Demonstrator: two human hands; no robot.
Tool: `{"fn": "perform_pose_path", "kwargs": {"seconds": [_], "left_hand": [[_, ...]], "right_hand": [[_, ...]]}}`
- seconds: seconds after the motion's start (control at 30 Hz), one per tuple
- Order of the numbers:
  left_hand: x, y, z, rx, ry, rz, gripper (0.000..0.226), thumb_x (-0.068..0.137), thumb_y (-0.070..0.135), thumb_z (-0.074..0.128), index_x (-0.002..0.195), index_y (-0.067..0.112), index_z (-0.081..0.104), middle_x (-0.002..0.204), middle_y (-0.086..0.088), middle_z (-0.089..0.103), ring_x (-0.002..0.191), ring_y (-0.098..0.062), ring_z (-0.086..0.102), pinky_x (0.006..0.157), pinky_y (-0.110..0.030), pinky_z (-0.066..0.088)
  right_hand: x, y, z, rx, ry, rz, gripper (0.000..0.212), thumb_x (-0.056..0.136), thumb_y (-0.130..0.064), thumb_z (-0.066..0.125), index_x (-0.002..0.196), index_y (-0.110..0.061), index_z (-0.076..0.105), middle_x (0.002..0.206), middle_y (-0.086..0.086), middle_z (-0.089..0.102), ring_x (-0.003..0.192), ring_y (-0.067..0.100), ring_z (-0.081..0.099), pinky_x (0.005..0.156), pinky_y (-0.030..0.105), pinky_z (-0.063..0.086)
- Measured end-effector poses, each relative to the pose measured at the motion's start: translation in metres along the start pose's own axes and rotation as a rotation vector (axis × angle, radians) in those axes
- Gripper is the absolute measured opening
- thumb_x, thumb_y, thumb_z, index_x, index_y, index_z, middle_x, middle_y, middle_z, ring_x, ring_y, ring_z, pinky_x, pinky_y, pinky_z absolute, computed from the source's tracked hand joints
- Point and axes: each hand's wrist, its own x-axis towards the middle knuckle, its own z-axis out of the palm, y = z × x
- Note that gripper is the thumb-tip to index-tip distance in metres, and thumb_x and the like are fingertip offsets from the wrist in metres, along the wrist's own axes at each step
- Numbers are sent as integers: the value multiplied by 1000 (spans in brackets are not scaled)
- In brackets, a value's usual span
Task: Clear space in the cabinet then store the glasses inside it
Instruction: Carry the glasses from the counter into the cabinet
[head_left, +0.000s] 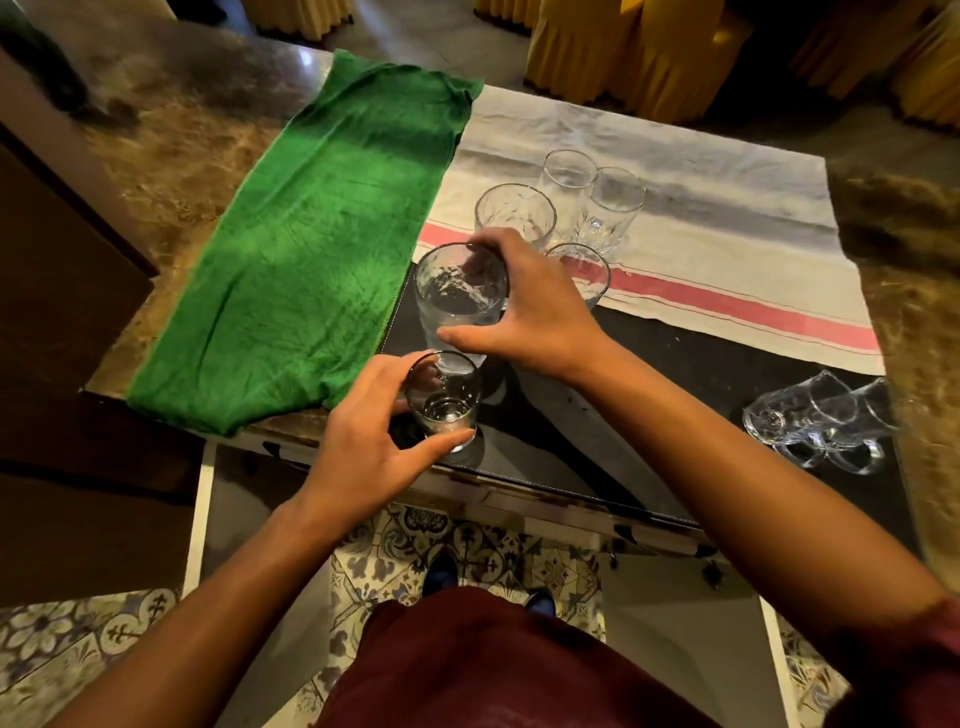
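— Where do we stand with the glasses?

— We have one in each hand. Our right hand (524, 306) is wrapped round the tall glass (460, 296), thumb on the near side and fingers over the far rim, so it can come straight up without tipping. Our left hand (363, 441) is curled round the short glass (444, 405), which sits just in front of the tall one on the dark mat (649, 415) at the near edge of the worktop (182, 156).

— Lifted or resting?

— We cannot tell for certain; both look at or just above the mat.

— And the rest?

— Three more glasses (587, 208) stand upright, close together, on the striped cloth (727, 260), with a fourth just behind our right hand; we judge the cloth is there to cushion and dry them. Two glass mugs (821, 415) lie on their sides on the mat, well apart to the right. The green towel (322, 234) lies flat to the left, nothing on it.

— The cabinet?

— Doors appear open below the worktop edge, but its inside is hidden from us. Taking two at once halves our trips; wet glass may slip.
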Motion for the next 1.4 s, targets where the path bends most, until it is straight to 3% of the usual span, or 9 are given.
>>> {"fn": "perform_pose_path", "kwargs": {"seconds": [0.13,0.4,0.6,0.8,0.87,1.03,1.17,1.3,1.4], "left_hand": [[1,-2,-1,15,-18,12,71,78,32,85,135,3,54,118,-5,56,113,0,56,95,-10,46],[5,-4,0,53,-33,22,71,79,35,83,135,4,53,118,-5,56,112,5,52,94,-6,40],[6,-4,4,56,-34,33,69,80,38,81,135,7,52,117,-2,55,109,5,54,93,-9,42],[13,-3,7,65,6,73,69,81,42,80,133,5,55,114,-6,59,107,-3,56,95,-8,43],[18,-1,12,64,11,78,68,80,39,83,133,4,56,114,-6,60,107,-10,60,94,-11,46],[27,6,27,74,5,87,68,79,36,85,132,6,57,114,-4,60,106,-11,61,94,-8,43],[29,6,30,59,-6,49,69,80,42,83,134,9,55,114,-3,58,106,-12,61,92,-13,48],[29,9,33,53,2,38,70,79,43,81,134,8,54,113,-5,56,103,2,55,92,-4,40],[32,11,37,39,39,46,70,78,39,82,133,6,55,112,-8,58,106,7,53,92,-3,40]], "right_hand": [[8,1,11,3,-11,-5,83,64,-41,90,130,-8,52,113,2,67,102,14,64,94,29,52],[12,3,13,-34,-9,-15,91,65,-47,90,139,-11,50,116,0,66,103,10,63,96,24,50],[-6,4,-5,-14,-58,23,96,71,-51,86,148,-12,43,136,5,61,119,12,62,99,23,51],[-41,37,-42,-74,352,175,31,88,-37,69,114,-19,67,92,-9,68,80,6,65,76,33,57],[-50,55,-49,-173,400,290,29,88,-39,65,114,-24,67,75,-12,62,70,10,61,71,37,55],[-59,80,-40,-229,222,425,45,93,-58,54,134,-40,52,64,-7,63,67,15,65,68,36,55],[-52,82,-29,-140,233,382,34,92,-61,48,114,-39,63,68,-6,69,65,15,68,69,40,57],[-43,74,-23,-97,303,416,32,93,-50,53,90,-22,69,69,-4,69,67,19,67,68,42,55],[-38,70,-20,-103,316,437,34,90,-52,52,85,-23,67,67,-3,69,65,19,68,67,40,56]]}}
